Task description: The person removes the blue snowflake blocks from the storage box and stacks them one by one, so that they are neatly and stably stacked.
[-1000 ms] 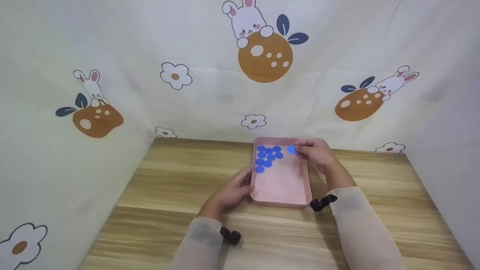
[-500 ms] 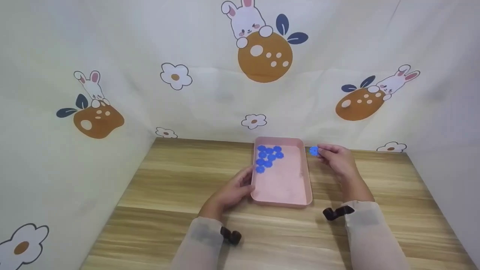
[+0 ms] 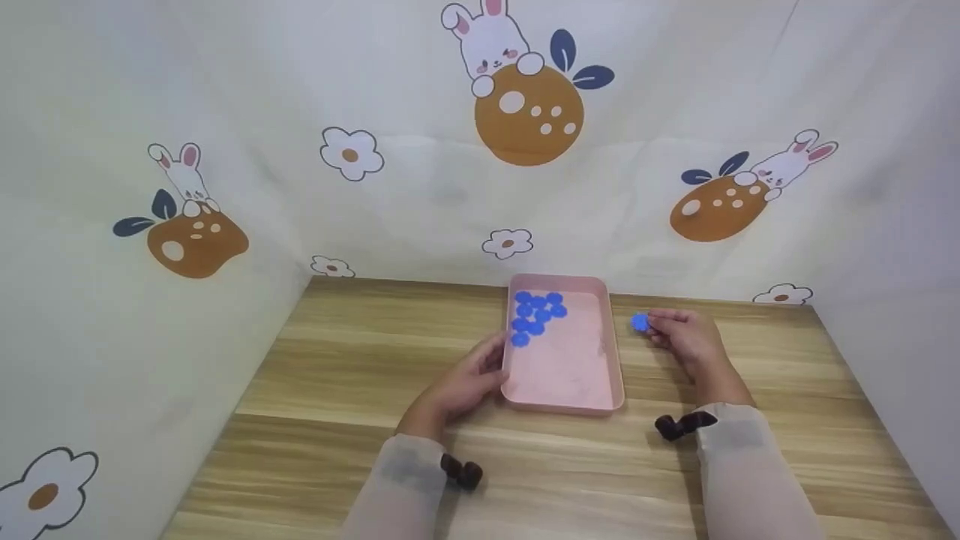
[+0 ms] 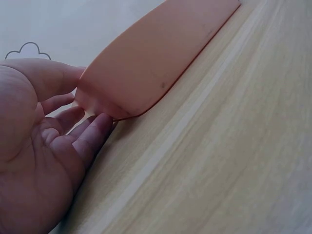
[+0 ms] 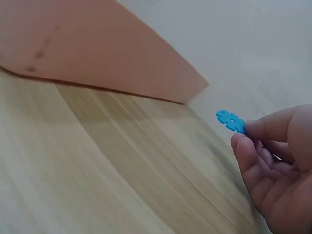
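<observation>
Fingers (image 5: 270,126) pinch blue disc (image 3: 639,322) outside pink tray's rim (image 3: 617,352), tabletop (image 3: 649,382) between.

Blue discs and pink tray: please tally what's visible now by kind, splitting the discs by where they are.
Blue discs in the pink tray: 9
Blue disc in the right hand: 1
Pink tray: 1
Total: 11

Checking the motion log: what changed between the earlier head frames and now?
The right hand carried a pinched blue notched plastic-looking disc rightward from over the pink rectangular tray to beyond its right side, ending slightly lower in frame. Nothing newly gripped or released. Unchanged: the left hand touching the tray's left side, and the cluster of blue discs inside.
</observation>
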Demonstrator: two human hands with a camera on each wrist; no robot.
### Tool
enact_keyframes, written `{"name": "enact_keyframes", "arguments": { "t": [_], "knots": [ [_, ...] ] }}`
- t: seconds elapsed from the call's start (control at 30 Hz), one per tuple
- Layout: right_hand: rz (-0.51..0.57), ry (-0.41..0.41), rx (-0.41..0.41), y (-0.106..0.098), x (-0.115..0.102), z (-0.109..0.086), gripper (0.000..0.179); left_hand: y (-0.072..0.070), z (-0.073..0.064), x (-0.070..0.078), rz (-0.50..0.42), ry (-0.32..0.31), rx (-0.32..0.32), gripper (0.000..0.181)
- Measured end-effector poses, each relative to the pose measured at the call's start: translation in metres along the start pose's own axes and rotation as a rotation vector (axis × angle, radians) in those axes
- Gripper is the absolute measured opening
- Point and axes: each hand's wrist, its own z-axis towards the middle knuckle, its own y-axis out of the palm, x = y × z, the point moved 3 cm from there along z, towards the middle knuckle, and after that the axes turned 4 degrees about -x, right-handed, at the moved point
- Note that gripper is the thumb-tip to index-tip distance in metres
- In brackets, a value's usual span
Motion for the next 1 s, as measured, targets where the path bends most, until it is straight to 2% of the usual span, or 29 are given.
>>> {"name": "enact_keyframes", "arguments": {
  "t": [0.23,0.5,0.67,1.0],
  "knots": [
    [-0.082,0.003,0.079,0.0019,0.006,0.0017,0.044,-0.0006,0.0009,-0.001,-0.017,0.004,-0.003,0.07],
    [-0.13,0.042,0.119,0.0028,0.0089,0.0018,0.041,0.0008,0.0011,-0.0013,-0.026,0.009,-0.016,0.071],
    [-0.121,0.05,0.144,0.0046,0.0095,0.0022,0.043,0.0006,0.0002,0.0,-0.011,0.018,-0.009,0.071],
    [-0.076,0.025,0.143,0.0024,0.0092,0.0013,0.044,0.0004,0.0004,0.0,0.0,0.012,0.006,0.071]
  ]
}}
